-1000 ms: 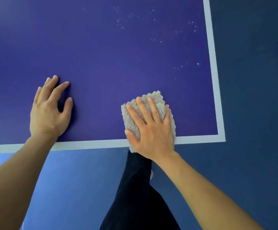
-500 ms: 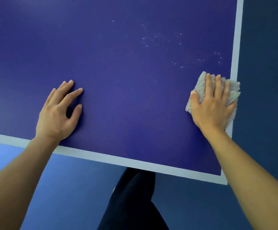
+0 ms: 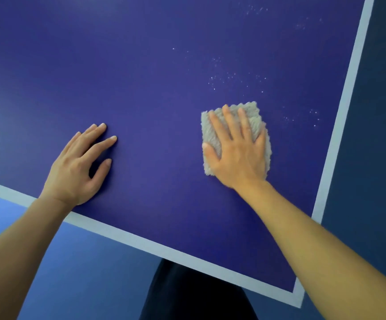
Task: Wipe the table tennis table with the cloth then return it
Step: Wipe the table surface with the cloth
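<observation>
Table: table tennis table (image 3: 164,88), dark blue, white border line (image 3: 339,125).
Cloth: cloth (image 3: 253,109), flat on the surface, 3 o'clock from left hand (image 3: 76,167).
Right hand: right hand (image 3: 236,155) presses the cloth, fingers straight.
Left hand: released, resting on bare surface.
Debris: white specks (image 3: 229,77), 12 o'clock from cloth.
Floor: blue floor (image 3: 83,273), 7 o'clock.

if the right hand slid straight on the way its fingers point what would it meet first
Probably the white specks on the table just past the cloth under the right hand; beyond them only blue surface shows.
</observation>
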